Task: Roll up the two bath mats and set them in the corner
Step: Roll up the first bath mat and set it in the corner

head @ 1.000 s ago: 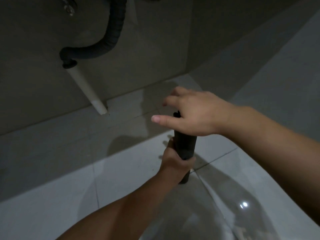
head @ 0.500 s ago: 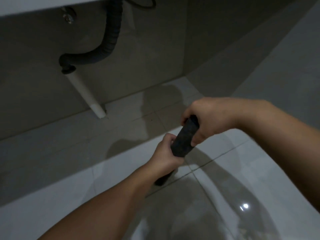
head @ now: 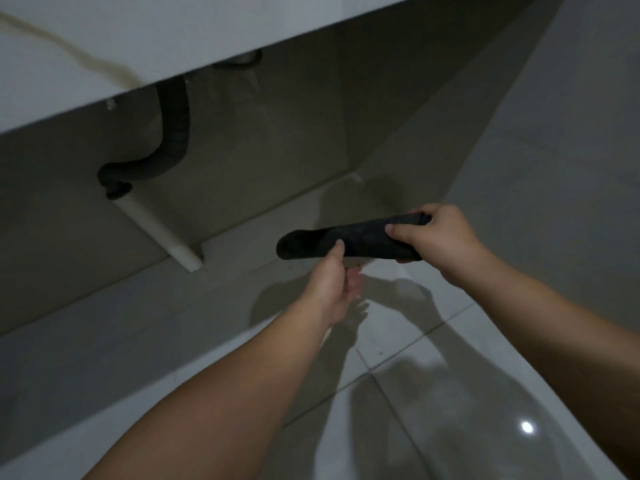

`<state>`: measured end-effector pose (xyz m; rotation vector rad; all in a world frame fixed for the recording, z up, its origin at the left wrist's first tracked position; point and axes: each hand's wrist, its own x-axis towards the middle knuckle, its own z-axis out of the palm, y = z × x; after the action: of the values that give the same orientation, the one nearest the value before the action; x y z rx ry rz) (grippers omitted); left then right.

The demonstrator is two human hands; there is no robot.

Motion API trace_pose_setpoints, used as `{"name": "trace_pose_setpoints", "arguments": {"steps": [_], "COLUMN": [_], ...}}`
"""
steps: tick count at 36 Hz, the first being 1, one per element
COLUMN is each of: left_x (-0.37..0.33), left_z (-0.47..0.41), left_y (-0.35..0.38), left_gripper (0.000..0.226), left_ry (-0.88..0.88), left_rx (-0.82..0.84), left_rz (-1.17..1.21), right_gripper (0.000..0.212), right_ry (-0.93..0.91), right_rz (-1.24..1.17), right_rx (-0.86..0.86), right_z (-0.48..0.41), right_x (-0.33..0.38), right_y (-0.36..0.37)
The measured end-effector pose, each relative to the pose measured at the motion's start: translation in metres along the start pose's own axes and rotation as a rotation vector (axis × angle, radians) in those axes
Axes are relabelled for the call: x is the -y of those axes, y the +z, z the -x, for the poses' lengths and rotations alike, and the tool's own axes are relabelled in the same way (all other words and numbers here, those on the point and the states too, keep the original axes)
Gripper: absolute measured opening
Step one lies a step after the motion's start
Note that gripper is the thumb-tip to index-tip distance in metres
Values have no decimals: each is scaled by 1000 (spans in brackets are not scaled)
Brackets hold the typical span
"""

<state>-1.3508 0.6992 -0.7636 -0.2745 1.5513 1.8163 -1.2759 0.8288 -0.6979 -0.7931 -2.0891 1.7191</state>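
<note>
A dark rolled bath mat (head: 360,241) is held lying almost level in the air above the tiled floor, its open end pointing left. My right hand (head: 440,237) is closed around its right end. My left hand (head: 332,282) reaches up from below, with the thumb on the roll's middle and the fingers under it. The room corner (head: 356,174) lies just beyond the roll. I see only this one mat.
A white counter edge (head: 173,57) overhangs the top left. Under it a dark flexible drain hose (head: 173,133) joins a white pipe (head: 156,230) that slants down to the floor. Glossy floor tiles (head: 450,393) spread below, with a raised step (head: 104,341) at left.
The roll stood upright with its lower end on the floor; now it is lifted and tipped to nearly level. My right hand went from resting on its top to gripping its end. The view tilted up.
</note>
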Motion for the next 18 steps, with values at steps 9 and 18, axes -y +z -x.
{"name": "trace_pose_setpoints", "arguments": {"steps": [9, 18], "left_x": [-8, 17], "left_z": [-26, -72], "left_y": [86, 123], "left_gripper": [44, 31], "left_ry": [43, 144], "left_rx": [70, -97], "left_rz": [368, 124], "right_gripper": [15, 35], "right_ry": [249, 195], "right_rz": [-464, -95], "right_rx": [-60, -129], "right_z": [-48, -61], "right_x": [-60, -119], "right_y": [-38, -63]}}
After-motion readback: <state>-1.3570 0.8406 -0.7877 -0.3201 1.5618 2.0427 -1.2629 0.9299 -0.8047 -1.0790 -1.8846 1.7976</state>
